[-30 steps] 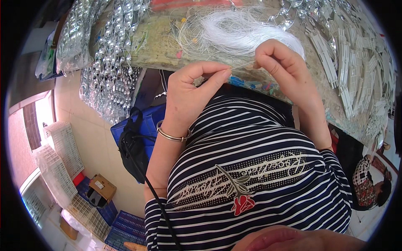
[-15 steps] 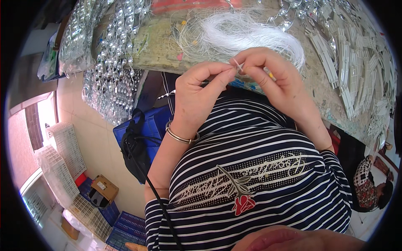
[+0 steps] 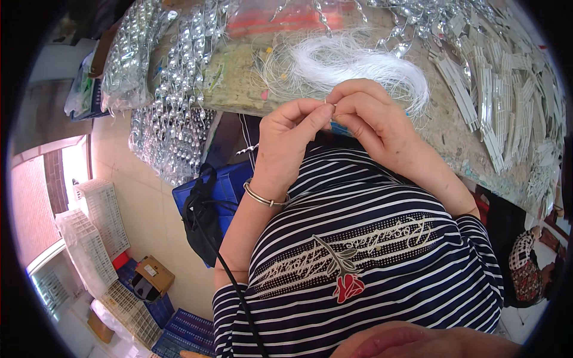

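At the near edge of the worktable [image 3: 248, 102], my two hands meet fingertip to fingertip. My left hand [image 3: 282, 143] pinches a thin white cord [image 3: 326, 102] between thumb and forefinger. My right hand [image 3: 377, 122] closes on the same cord right beside it, its fingers curled. Most of the cord is hidden by the fingertips. A loose bundle of white cord [image 3: 370, 62] lies on the table just beyond my hands.
Strings of twisted silvery pieces [image 3: 176, 77] hang over the table's left edge. Pale flat strips [image 3: 477, 107] are heaped at the right. Blue fabric [image 3: 224, 179] is beside my left forearm. White plastic crates [image 3: 101, 215] stand on the floor at left. Another person [image 3: 528, 268] is at lower right.
My fingertips have drawn closer together, and less of the white cord shows between them. My right hand has shifted slightly left and toward me. The view has moved a little.
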Tool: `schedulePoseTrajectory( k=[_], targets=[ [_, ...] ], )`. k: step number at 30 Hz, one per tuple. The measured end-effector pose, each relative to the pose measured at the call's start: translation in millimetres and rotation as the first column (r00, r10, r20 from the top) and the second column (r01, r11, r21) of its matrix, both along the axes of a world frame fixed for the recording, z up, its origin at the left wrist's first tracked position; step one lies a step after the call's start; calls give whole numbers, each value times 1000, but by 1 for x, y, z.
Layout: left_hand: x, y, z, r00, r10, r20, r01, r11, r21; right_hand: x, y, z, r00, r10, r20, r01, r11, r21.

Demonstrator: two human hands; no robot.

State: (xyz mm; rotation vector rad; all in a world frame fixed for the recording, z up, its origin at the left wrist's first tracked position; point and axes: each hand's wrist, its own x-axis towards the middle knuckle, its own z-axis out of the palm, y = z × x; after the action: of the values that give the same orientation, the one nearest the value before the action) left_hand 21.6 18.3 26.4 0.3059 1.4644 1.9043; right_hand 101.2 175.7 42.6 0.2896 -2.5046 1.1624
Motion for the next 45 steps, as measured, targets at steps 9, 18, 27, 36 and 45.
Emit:
schedulePoseTrajectory(
  k=[9,18,27,36,45],
  targets=[
    [0,10,11,881,-38,-472,-32,990,-140,-4,18,4,961,4,277,98,931,-353],
    [-9,23,13,991,-70,-113,55,990,-130,-19,32,2,975,34,220,56,919,-391],
    [-22,21,10,995,101,11,-100,993,-59,-43,29,0,968,8,251,105,895,-434],
    [-36,13,-6,947,81,-311,-119,987,-106,-48,16,8,964,-53,261,130,948,-290],
    [-45,18,-7,842,49,-538,-94,994,-57,-52,15,8,972,-162,168,178,980,-84]
  ],
)
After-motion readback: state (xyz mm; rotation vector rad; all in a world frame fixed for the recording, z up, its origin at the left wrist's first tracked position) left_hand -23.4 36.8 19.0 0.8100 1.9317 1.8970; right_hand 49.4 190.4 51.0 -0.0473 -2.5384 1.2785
